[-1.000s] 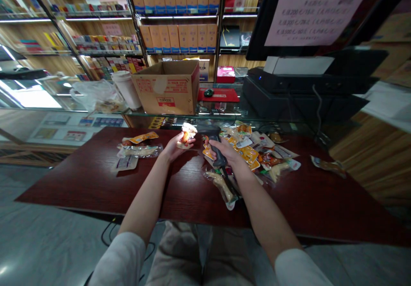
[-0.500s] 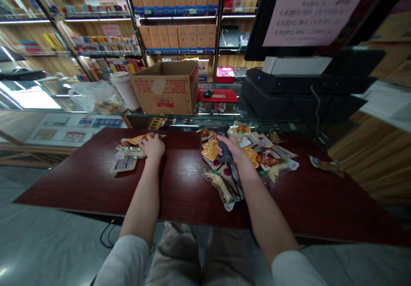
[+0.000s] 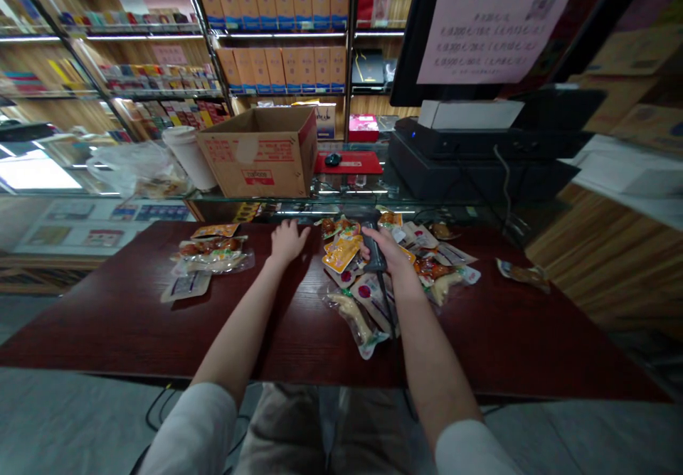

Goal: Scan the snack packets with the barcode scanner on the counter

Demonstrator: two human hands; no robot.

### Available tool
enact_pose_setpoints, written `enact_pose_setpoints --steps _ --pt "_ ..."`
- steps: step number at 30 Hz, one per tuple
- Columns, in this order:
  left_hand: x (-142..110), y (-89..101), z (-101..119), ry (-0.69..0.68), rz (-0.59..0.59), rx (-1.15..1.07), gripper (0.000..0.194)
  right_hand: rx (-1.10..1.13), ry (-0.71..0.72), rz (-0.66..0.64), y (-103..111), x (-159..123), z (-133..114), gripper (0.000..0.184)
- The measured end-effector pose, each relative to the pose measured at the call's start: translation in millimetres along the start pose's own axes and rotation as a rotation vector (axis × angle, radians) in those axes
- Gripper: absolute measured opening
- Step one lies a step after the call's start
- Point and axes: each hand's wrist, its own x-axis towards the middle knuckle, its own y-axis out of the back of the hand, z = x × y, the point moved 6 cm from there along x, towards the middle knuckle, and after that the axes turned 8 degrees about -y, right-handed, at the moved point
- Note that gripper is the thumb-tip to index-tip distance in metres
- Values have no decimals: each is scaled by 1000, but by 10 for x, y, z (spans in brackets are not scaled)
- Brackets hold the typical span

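Note:
My right hand [image 3: 386,249] is wrapped round the handle of a black barcode scanner [image 3: 375,253], its cable running down past my wrist. Under and around it spreads a pile of vacuum-packed snacks, among them a yellow packet [image 3: 341,252] and a clear pack with a pale piece inside [image 3: 353,316]. My left hand [image 3: 289,241] is over the tabletop between the two groups, fingers apart, holding nothing. To its left lies a smaller group: an orange packet [image 3: 215,230], a clear pack of brown pieces [image 3: 212,247] and a pale flat packet [image 3: 186,286].
A dark red wooden table [image 3: 133,333] bears the packets, with a lone pack [image 3: 521,275] at right. Behind it, a glass counter holds an open cardboard box [image 3: 261,151], a white cup [image 3: 188,158], a plastic bag [image 3: 128,169], a mouse [image 3: 334,160] and a monitor [image 3: 408,41].
My left hand has let go of the packets in the left group and moved right, toward the pile. My right hand keeps the scanner over the pile. The view has shifted slightly.

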Motion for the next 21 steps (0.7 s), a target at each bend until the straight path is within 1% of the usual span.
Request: enact_pose_setpoints --steps 2,3,5,7,9,12,14,17,19,21 --pt "95 -439 58 120 -143 -84 45 -3 -1 -11 -16 -26 -24 47" --pt "137 -599 81 152 -172 -73 50 -7 -6 -19 -22 -34 -29 47" --pt "202 -815 88 187 -202 21 59 -17 -13 -22 -19 -37 -32 46" --pt "250 -918 63 178 -216 97 61 -39 -22 -31 -14 -24 -17 43" --pt "288 -943 14 156 -237 120 56 -53 -24 -39 -10 -4 5 40" --pt "338 -891 -72 140 -292 92 53 -33 -3 -22 1 23 29 41" --pt "357 -813 -124 139 -319 68 52 -23 3 2 9 34 48 44" --pt "344 -654 -190 139 -314 60 47 -33 6 28 23 49 68 46" --pt "303 -563 -208 127 -302 57 47 -50 1 20 25 60 79 44" --pt "245 -521 -180 95 -294 48 51 -68 -15 -4 16 69 91 42"
